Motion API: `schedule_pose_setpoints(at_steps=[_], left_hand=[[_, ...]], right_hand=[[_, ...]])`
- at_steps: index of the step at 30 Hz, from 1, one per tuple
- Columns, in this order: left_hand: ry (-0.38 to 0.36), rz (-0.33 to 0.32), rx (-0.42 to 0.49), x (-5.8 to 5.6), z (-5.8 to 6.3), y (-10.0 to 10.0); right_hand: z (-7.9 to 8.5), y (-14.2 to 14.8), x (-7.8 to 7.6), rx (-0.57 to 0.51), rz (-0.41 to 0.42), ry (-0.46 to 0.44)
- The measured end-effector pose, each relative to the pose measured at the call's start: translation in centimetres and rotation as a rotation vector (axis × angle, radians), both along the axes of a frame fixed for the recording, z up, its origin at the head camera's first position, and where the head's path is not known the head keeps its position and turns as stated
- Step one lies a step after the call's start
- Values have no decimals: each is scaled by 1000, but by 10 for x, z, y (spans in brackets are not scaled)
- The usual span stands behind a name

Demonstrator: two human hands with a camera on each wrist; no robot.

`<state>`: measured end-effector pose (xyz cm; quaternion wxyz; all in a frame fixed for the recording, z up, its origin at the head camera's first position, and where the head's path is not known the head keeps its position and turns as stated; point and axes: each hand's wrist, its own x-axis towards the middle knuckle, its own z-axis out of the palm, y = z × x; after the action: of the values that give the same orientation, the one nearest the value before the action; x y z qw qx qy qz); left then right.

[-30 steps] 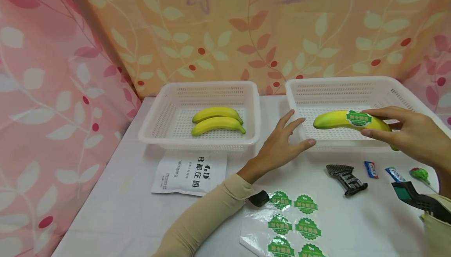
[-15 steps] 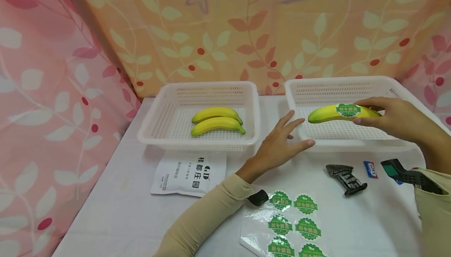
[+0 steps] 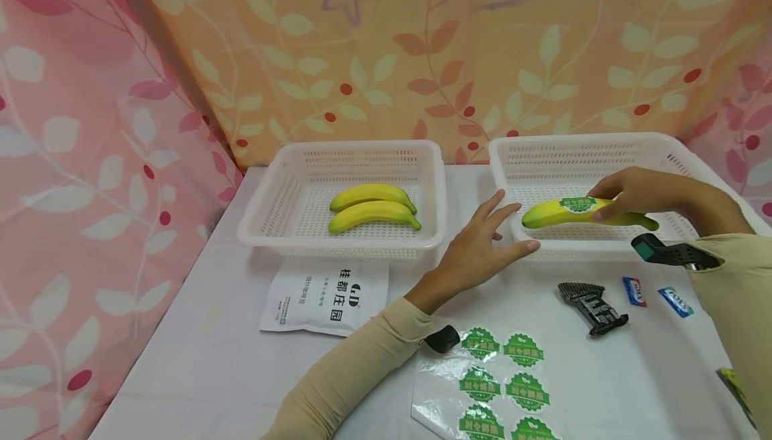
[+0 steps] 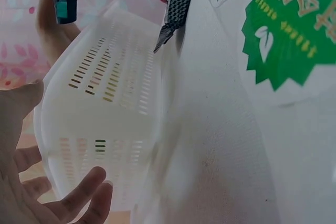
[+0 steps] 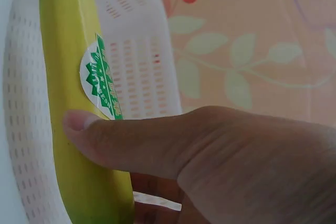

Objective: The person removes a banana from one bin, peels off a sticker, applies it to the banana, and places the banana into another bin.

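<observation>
My right hand point(image 3: 639, 195) grips a yellow banana point(image 3: 549, 215) between thumb and fingers, inside the outline of the right white basket point(image 3: 579, 246). A green-and-white round sticker point(image 5: 102, 80) is on the banana's upper side; the thumb lies beside it in the right wrist view. At that basket's near left corner is my left hand point(image 3: 473, 252), fingers spread, thumb tip right at the rim. Two more bananas point(image 3: 374, 216) lie side by side in the left white basket point(image 3: 338, 248). A sheet of green stickers point(image 3: 437, 393) lies near my left wrist.
A white printed pouch point(image 3: 326, 296) lies in front of the left basket. Below the right basket are a black wrapped snack point(image 3: 594, 308) and small blue wrapped candies point(image 3: 635, 290). A yellow-green item point(image 3: 732, 386) shows beside the right sleeve. Patterned curtains point(image 3: 422, 58) stand behind.
The right hand has carried the stickered banana left and further over the right basket, then lower, near its front rim. The left hand has stayed at the basket corner.
</observation>
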<state>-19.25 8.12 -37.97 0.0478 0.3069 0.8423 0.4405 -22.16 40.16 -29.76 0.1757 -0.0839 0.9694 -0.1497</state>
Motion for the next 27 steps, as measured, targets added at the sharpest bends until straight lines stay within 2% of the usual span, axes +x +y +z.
schedule_pose_setpoints(at_steps=[7, 18, 23, 27], left_hand=[[-9, 0, -2, 0, -1, 0], [-8, 7, 0, 0, -1, 2], [-12, 6, -1, 0, 0, 1], [-19, 3, -9, 1, 0, 2]], right_hand=[[-8, -5, -11, -31, -11, -123], [-9, -6, -13, -75, -82, -263], [-13, -4, -9, -95, -64, -237], [-15, -7, -2, -120, -44, -115]])
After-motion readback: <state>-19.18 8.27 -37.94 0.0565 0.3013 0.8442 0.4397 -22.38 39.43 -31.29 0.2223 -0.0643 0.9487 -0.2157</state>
